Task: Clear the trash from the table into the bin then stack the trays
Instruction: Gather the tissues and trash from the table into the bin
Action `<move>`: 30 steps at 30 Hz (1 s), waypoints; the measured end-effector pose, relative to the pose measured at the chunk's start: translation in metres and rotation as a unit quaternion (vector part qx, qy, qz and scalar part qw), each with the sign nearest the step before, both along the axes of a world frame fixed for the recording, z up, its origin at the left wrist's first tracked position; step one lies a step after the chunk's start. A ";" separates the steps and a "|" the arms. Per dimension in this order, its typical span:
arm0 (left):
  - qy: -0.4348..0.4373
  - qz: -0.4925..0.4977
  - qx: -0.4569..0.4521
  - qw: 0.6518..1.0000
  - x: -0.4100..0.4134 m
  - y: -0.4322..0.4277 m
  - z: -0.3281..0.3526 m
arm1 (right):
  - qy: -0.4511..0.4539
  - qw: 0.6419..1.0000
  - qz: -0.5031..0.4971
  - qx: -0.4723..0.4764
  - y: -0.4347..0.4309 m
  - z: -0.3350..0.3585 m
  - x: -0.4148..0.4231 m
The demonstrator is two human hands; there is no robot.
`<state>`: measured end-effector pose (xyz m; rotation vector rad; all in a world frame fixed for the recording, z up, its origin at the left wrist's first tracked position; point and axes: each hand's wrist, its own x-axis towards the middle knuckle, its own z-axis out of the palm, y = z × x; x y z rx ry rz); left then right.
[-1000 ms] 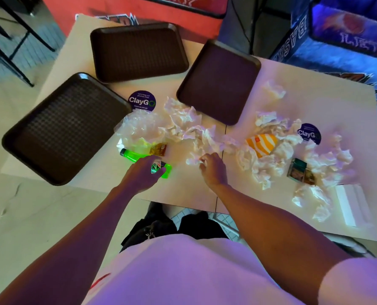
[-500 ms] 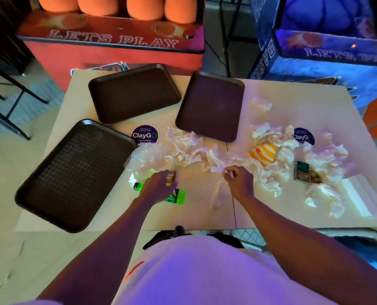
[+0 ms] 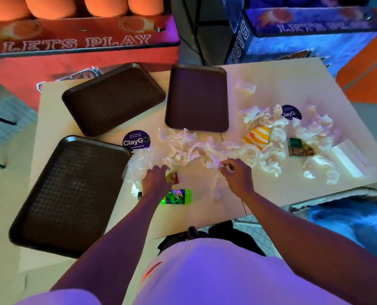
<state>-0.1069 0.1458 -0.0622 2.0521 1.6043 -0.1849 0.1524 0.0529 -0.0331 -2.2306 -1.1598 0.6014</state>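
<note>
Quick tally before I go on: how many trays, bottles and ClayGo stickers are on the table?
Brown trays: 3
Green bottle: 1
ClayGo stickers: 2
Total: 6

Straight ahead of me stands a red arcade basketball cabinet (image 3: 79,42) lettered "LETS PLAY", with orange basketballs (image 3: 57,5) lined along its top. To its right, past black cables (image 3: 196,40), is a blue cabinet (image 3: 310,27). Nearer me than the red cabinet lies a round purple ClayGo sticker (image 3: 136,140). A second ClayGo sticker (image 3: 290,112) lies further right.
</note>
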 end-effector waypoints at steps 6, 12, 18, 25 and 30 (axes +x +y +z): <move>0.043 -0.055 -0.015 0.997 0.010 0.014 -0.014 | -0.006 1.000 -0.003 0.008 -0.007 0.000 -0.005; 0.045 -0.077 -0.009 0.996 0.012 0.025 -0.024 | -0.001 1.000 -0.014 0.025 -0.009 -0.001 -0.008; 0.008 -0.070 -0.015 0.997 0.011 0.027 -0.024 | -0.007 1.000 -0.016 0.015 -0.006 0.003 -0.011; -0.059 -0.052 -0.003 0.997 0.012 0.034 -0.005 | -0.020 0.999 -0.028 0.009 -0.009 0.008 -0.007; -0.098 -0.055 0.031 0.993 0.027 0.028 0.018 | -0.015 0.999 -0.036 0.000 -0.019 0.013 0.000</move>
